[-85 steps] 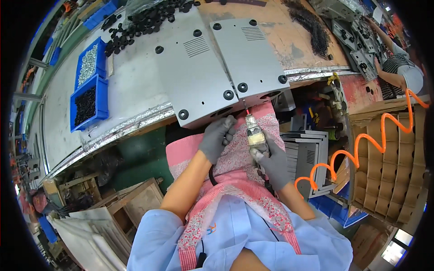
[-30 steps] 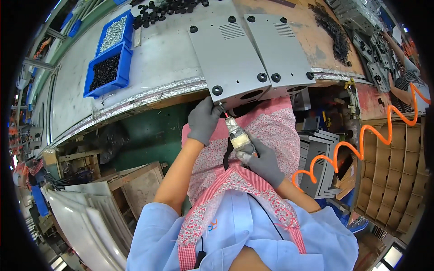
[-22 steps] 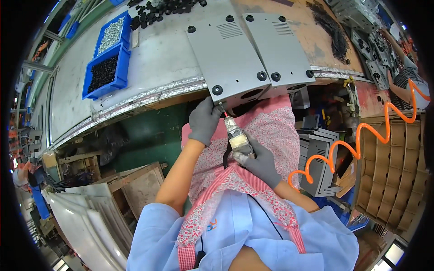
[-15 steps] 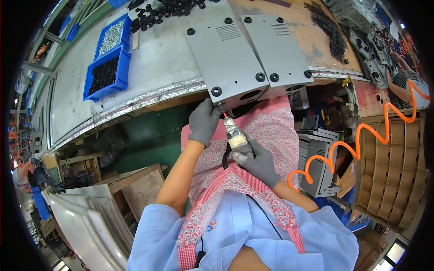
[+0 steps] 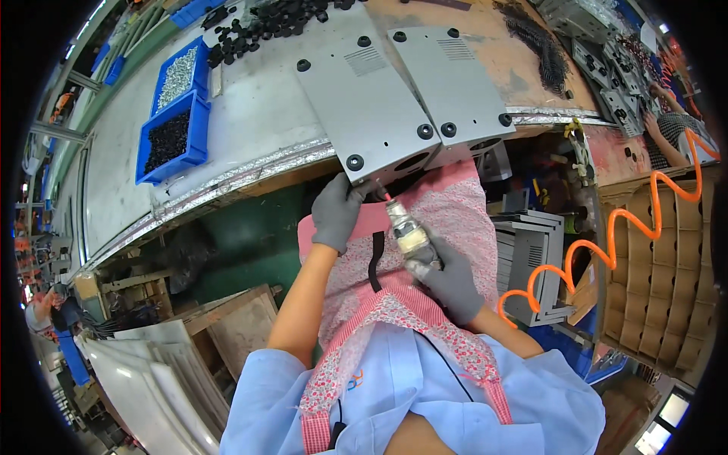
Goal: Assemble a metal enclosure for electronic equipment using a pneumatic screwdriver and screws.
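Note:
Two grey metal casings with black round feet, the left casing [image 5: 364,106] and the right casing [image 5: 455,91], lie side by side and overhang the bench's near edge. My left hand [image 5: 337,212], in a grey glove, is at the near left corner of the left casing, fingers drawn together against its front face; what they pinch, if anything, is hidden. Gripped in my gloved right hand [image 5: 451,280] is a power screwdriver [image 5: 407,231], its bit pointing up and left toward that face. A small gap separates the bit's tip from my left fingertips.
Left on the bench [image 5: 250,114] stand a blue bin of black screws [image 5: 168,142] and one of silver screws [image 5: 178,78]. Black feet [image 5: 280,23] are heaped behind. An orange coiled hose [image 5: 576,250] crosses at right, before a cardboard divider box [image 5: 652,280]. Another person's arm [image 5: 667,144] shows far right.
My right hand has drawn the screwdriver back, down and to the right, away from the left casing. My left hand stays at the casing's corner. The view has shifted slightly.

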Action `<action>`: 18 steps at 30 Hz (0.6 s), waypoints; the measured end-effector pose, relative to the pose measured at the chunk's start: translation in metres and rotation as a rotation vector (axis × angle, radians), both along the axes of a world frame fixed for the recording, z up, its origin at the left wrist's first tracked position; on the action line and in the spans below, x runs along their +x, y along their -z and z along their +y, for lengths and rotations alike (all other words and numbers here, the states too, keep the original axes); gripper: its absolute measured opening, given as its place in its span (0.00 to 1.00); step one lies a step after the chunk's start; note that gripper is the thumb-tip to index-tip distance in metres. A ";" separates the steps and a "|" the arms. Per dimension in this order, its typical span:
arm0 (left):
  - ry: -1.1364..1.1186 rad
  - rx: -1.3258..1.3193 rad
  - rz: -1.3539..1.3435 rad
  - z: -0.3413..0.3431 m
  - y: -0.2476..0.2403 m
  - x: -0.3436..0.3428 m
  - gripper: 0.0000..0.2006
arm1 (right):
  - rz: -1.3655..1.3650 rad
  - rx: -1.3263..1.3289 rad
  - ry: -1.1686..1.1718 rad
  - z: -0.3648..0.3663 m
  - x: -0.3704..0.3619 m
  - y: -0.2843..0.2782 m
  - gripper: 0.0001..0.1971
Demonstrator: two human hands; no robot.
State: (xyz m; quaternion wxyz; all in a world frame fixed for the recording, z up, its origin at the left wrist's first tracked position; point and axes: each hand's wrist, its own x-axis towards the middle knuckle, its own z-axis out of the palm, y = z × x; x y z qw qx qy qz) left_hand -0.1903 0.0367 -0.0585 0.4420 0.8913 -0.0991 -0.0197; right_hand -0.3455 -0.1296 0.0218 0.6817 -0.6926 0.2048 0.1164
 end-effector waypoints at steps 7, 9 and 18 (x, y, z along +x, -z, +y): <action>-0.002 -0.313 0.178 0.006 -0.032 0.003 0.29 | 0.014 -0.098 0.054 -0.017 0.011 0.003 0.36; -0.019 -0.284 0.242 0.005 -0.029 0.006 0.30 | -0.006 -0.128 0.043 -0.018 0.013 0.009 0.36; -0.058 -0.296 0.250 0.001 -0.021 0.015 0.29 | -0.174 -0.314 0.011 -0.017 0.009 0.031 0.36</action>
